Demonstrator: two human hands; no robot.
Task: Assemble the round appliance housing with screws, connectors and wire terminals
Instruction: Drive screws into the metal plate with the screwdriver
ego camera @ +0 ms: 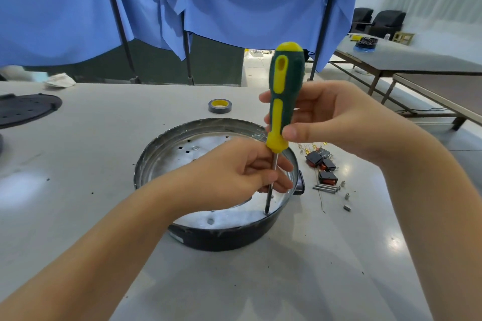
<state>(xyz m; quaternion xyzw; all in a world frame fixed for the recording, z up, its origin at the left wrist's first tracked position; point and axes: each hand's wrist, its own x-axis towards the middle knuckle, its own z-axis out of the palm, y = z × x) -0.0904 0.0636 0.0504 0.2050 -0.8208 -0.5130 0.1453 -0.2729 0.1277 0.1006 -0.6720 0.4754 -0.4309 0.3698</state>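
The round housing (216, 216), a shallow dark-walled pan with a bright metal floor pierced by small holes, sits open side up near the middle of the pale worktop (104, 164). Inside it stands a screwdriver (283, 101) with a green and yellow handle, nearly upright, its tip down on the floor by the near right wall. The right hand (331, 122) wraps its grip around the lower part of the handle; the left hand (234, 172) reaches into the pan and pinches the steel shaft between its fingertips. Just right of the housing lie black and red connectors (323, 167), thin wire terminals (310, 148), long screws (327, 188) and a few small metal spacers (347, 202). Behind the pan rests a roll of tape (220, 106), and at the far left edge a black perforated disc (26, 109). Blue cloth (234, 0) hangs on poles beyond the worktop; further tables (417, 60) and dark chairs (378, 21) stand to the right.
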